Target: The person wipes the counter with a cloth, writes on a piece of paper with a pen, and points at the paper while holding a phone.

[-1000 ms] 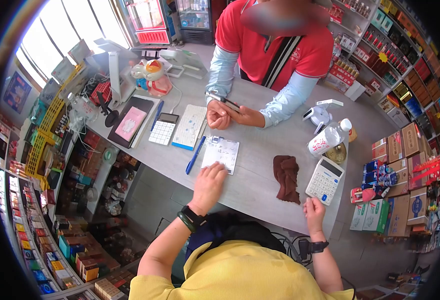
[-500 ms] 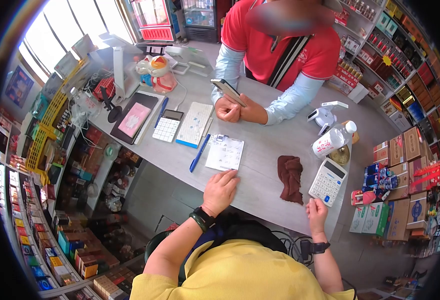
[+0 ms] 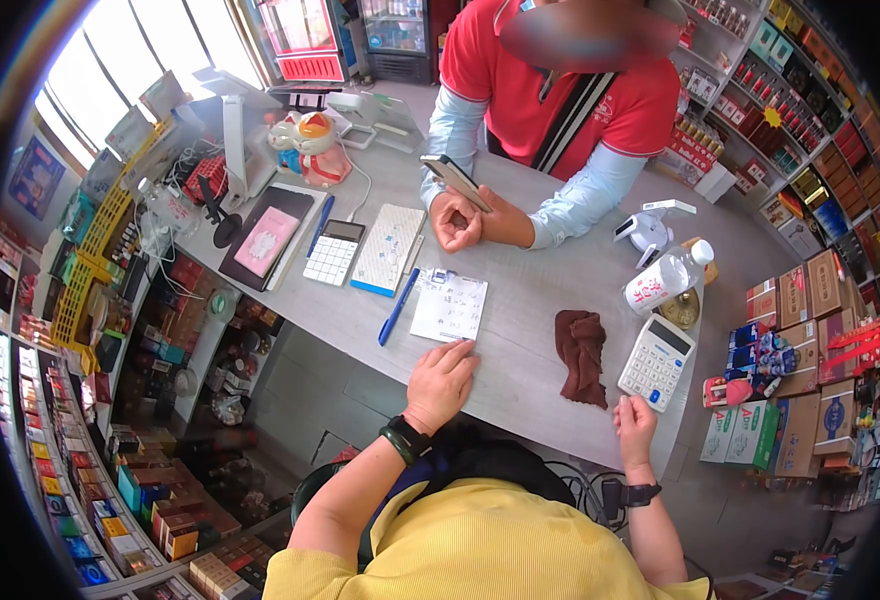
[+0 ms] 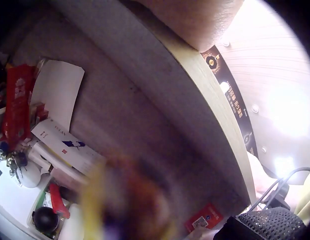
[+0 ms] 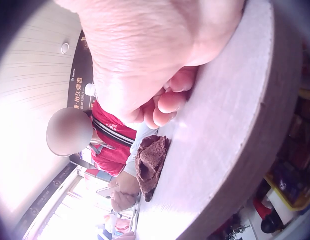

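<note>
In the head view the left hand [image 3: 441, 382] lies relaxed at the counter's near edge, fingertips at the bottom of a white notepad [image 3: 450, 307] with handwriting. A blue pen [image 3: 398, 308] lies just left of the pad. The right hand [image 3: 635, 430] rests at the counter edge by the lower corner of a white calculator [image 3: 657, 362], fingers loosely curled and holding nothing. A brown cloth [image 3: 581, 357] lies left of that calculator. In the right wrist view the loosely curled fingers [image 5: 167, 102] are above the counter, with the cloth [image 5: 151, 165] beyond. The left wrist view shows only part of the hand [image 4: 195, 17].
Across the counter [image 3: 520, 300] a person in a red shirt [image 3: 560, 120] holds a phone [image 3: 456, 181]. A bottle [image 3: 665, 277] stands at the right. A second calculator [image 3: 334, 252], a patterned box [image 3: 388, 250], a pink notebook [image 3: 267, 241] and a cat figurine [image 3: 312, 147] are at the left.
The left hand has drawn back from the notepad's lower part to the counter edge. The right hand has stayed beside the calculator. The head view has shifted slightly.
</note>
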The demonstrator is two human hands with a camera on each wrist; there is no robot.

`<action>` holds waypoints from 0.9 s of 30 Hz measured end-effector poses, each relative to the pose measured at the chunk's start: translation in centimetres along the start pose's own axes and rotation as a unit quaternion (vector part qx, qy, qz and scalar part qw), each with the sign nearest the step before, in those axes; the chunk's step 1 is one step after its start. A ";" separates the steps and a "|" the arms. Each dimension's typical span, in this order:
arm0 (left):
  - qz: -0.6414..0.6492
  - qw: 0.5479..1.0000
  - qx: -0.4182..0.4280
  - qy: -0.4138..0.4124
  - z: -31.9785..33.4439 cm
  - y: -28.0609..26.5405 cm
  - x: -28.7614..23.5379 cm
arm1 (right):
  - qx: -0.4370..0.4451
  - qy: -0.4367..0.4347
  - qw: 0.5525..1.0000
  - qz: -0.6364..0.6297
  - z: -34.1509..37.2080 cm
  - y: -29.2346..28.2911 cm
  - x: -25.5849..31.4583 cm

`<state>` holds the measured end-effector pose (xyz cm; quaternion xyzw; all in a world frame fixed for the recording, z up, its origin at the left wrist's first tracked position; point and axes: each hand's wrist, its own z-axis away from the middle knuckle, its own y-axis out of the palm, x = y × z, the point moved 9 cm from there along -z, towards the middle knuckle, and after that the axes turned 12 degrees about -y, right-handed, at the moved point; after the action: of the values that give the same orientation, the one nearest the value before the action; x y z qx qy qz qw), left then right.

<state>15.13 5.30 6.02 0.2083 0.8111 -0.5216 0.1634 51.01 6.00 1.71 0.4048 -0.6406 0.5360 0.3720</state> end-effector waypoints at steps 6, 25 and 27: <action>0.007 1.000 -0.012 -0.002 -0.2 -0.5 -0.2 | -0.003 -0.001 1.000 -0.003 0.0 0.1 0.3; 0.004 1.000 -0.014 -0.001 -0.1 -0.4 -0.2 | -0.005 -0.003 1.000 0.003 0.0 0.0 0.2; 0.008 1.000 -0.019 -0.004 -0.2 -0.5 -0.2 | -0.004 -0.002 1.000 0.002 0.0 0.0 0.4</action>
<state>15.05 5.21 6.63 0.2095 0.8187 -0.5055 0.1745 50.80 5.96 2.08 0.4031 -0.6444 0.5333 0.3713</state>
